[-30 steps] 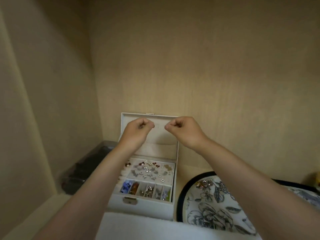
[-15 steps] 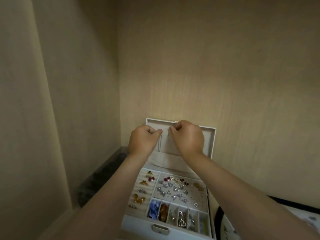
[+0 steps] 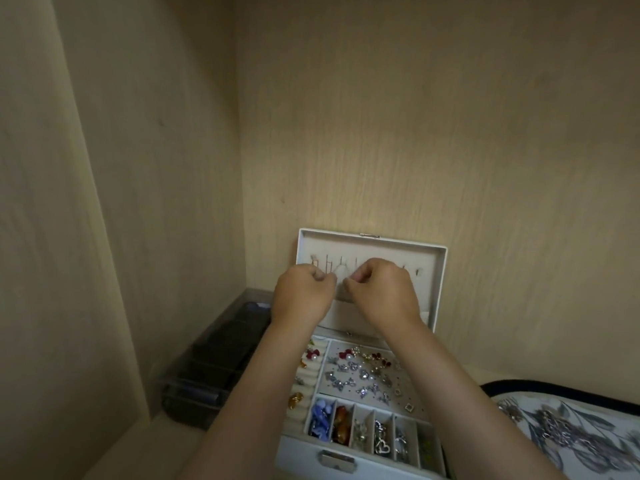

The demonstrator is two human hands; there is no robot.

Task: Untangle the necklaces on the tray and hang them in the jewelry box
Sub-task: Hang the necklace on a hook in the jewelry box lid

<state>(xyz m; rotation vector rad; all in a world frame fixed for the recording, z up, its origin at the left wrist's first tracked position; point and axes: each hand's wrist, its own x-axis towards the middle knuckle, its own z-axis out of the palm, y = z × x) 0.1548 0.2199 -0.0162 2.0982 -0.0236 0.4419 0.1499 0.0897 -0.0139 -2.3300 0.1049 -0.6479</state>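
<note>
Jewelry box: open on the shelf, lid upright against the back wall. Necklace: faint fine loop at the lid's hook row, between your left hand and right hand. Both pinch it with curled fingers.

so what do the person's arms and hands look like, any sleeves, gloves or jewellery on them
Both are bare. The left hand and right hand wear no gloves, and neither wrist carries a watch or bracelet. The left forearm and right forearm show no sleeve up to the frame's lower edge. No ring shows, though the fingers are mostly hidden.
</note>
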